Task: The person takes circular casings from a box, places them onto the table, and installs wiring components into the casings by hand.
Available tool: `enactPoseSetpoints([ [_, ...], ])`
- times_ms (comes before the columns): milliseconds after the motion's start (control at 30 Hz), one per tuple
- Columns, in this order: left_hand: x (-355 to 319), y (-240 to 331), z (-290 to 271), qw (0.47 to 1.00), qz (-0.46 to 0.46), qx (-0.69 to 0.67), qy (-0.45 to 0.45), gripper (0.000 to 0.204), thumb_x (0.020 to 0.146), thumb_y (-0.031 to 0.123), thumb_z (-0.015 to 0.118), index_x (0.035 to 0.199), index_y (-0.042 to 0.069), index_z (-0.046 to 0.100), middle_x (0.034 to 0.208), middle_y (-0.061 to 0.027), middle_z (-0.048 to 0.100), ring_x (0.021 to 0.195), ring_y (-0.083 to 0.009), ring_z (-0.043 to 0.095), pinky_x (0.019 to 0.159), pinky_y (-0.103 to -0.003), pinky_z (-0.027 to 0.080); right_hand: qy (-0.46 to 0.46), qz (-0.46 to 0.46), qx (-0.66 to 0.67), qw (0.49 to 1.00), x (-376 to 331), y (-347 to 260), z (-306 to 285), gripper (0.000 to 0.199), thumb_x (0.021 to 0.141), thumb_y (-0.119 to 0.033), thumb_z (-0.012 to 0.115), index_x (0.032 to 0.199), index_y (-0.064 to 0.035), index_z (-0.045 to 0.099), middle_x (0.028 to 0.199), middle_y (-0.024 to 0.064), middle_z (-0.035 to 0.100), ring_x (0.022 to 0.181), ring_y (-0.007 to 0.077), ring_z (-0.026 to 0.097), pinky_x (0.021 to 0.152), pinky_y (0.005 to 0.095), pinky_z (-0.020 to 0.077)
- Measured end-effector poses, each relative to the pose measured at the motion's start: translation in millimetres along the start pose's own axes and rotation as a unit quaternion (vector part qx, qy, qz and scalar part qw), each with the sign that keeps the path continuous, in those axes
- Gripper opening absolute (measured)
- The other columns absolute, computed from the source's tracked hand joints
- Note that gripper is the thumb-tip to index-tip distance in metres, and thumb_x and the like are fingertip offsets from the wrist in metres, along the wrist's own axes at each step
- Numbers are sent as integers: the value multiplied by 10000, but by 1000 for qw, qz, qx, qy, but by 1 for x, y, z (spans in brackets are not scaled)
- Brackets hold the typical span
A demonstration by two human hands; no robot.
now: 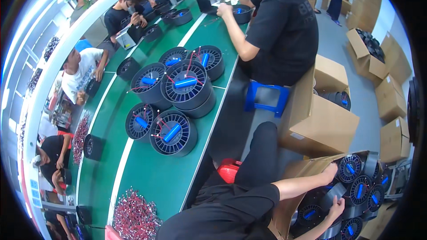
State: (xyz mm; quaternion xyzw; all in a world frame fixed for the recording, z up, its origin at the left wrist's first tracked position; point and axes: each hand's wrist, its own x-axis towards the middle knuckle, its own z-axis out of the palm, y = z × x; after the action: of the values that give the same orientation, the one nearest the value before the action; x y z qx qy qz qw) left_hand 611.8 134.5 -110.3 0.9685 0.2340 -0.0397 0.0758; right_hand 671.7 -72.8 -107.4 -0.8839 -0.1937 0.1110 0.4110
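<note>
Person leans over open brown cardboard carton (299,169), both hands in it. Right hand (336,206) at tilted dark-grey cylindrical housing (332,195), inside carton among round black fan units with blue cylinders (359,190). Right fingers curled at housing's edge; firmness of pinch cannot be told. Left hand (330,173) near carton's upper edge, fingers hidden, state cannot be told. Likely risks: one-sided hold lets housing slip onto neighbours; tight packing snags rim, shifts stacked units, knocks blue cylinders loose.
</note>
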Motion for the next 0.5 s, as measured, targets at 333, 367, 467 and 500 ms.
enactPoseSetpoints([
  [333, -77, -50, -120, 894, -61, -442, 50, 253, 697, 187, 820, 836, -2, 727, 934, -231, 730, 953, -339, 724, 794, -459, 577, -44, -34, -69, 996, -67, -157, -81, 202, 979, -245, 678, 971, -44, 663, 1007, 91, 616, 887, 212, 577, 801, 334, 423],
  [367, -91, -59, -143, 882, -40, -467, 45, 291, 672, 213, 845, 816, -9, 723, 923, -236, 728, 951, -335, 724, 795, -448, 577, -31, -58, -128, 990, -76, -176, -86, 269, 996, -272, 660, 1024, -12, 723, 1130, 178, 709, 999, 301, 679, 922, 395, 506],
  [467, -134, -88, -214, 885, 20, -465, -34, 321, 679, 247, 858, 844, -2, 744, 933, -220, 734, 952, -339, 718, 804, -442, 574, -79, -171, -21, 982, -29, -151, -99, 174, 972, -205, 680, 928, -61, 591, 902, 11, 509, 814, 131, 470, 728, 274, 353],
  [500, -148, -97, -234, 880, 48, -465, -78, 336, 682, 265, 864, 859, 1, 754, 937, -212, 737, 952, -341, 716, 809, -439, 572, -107, -219, 30, 969, -15, -141, -103, 202, 960, -171, 690, 880, -86, 525, 788, -73, 409, 721, 47, 366, 632, 214, 277],
])
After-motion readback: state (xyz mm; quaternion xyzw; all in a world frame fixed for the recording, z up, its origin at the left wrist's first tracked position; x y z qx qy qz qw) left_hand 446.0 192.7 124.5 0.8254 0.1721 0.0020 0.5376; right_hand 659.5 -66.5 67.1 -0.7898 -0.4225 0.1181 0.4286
